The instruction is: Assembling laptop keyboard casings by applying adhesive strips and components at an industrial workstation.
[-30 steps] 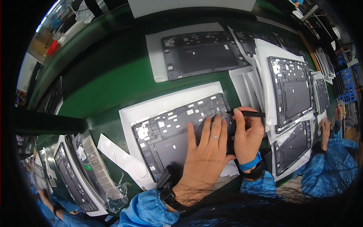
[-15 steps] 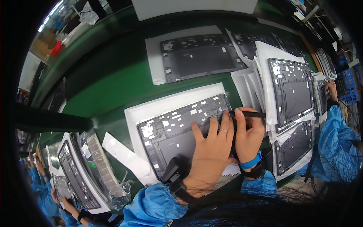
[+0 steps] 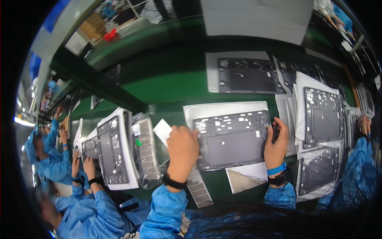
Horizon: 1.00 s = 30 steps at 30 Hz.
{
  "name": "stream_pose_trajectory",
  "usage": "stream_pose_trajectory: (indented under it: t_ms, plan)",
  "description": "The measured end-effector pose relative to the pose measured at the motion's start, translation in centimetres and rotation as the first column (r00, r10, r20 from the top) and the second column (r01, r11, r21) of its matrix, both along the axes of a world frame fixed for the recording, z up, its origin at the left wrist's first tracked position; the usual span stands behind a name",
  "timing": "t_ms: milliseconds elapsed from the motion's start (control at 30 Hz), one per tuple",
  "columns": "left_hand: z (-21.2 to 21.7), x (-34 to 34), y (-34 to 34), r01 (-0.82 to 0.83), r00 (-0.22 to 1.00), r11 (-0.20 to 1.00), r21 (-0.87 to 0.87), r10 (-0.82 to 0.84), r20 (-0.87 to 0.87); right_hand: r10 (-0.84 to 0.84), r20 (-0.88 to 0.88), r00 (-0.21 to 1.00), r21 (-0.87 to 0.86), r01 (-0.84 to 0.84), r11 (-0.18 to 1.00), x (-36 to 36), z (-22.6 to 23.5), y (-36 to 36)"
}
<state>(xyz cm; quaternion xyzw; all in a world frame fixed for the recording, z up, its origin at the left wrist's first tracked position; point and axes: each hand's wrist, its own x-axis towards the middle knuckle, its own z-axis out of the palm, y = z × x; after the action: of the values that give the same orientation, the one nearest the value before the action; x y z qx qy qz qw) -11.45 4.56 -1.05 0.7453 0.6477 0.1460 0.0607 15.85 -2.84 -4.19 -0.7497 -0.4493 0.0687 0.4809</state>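
A dark grey tablet back cover (image 3: 234,147) with several small white patches lies in front of me, over a white sheet (image 3: 223,108) that shows beyond its far edge. My left hand (image 3: 182,151) is closed at the cover's left edge, the thumb side against it and the fingertips partly hidden. At the right edge is my right hand (image 3: 276,144), its fingers curled round a slim black pen-like tool (image 3: 275,133). Whether the right hand also grips the cover, I cannot tell. Below the cover lies a sheet with a tan grid (image 3: 246,179).
Stacked covers with white sheets (image 3: 324,115) stand at right; another cover (image 3: 248,75) lies behind. To the left are a gridded strip in clear plastic (image 3: 148,149) and a further cover stack (image 3: 112,151). Co-workers (image 3: 89,211) in blue sleeves work on both sides.
My hands have parted from the cover's upper right area to its two side edges. The black tool stays in my right hand. The view has swung left, showing more of the co-workers.
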Motion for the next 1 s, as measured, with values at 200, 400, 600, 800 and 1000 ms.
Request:
stream_pose_trajectory:
  t_ms: [200,400,600,800,1000]
  plan:
    - [1.5,1.2,0.3,-0.006,0.867,0.965,-0.263,0.136,0.480,-0.003,-0.015,1.000,0.006,0.003,1.000,0.2,-1.0,0.0]
    - [2.5,0.9,6.5,0.035,0.783,0.996,0.085,-0.080,0.617,-0.023,-0.400,0.916,0.195,0.110,0.975,-0.1,0.2,0.0]
    - [2.4,-6.8,22.9,-0.510,0.806,0.860,0.028,0.467,0.363,0.022,-0.326,0.945,0.163,0.034,0.986,-0.7,-0.1,0.5]
    - [-2.2,-8.1,30.5,-0.719,0.679,0.662,0.209,0.734,0.010,0.057,-0.289,0.956,0.115,-0.024,0.993,-0.4,0.4,-0.1]
    - [-3.6,-7.4,29.6,-0.294,0.809,0.697,0.655,0.546,-0.217,0.146,-0.239,0.960,0.081,-0.131,0.988,-0.5,0.5,-0.2]
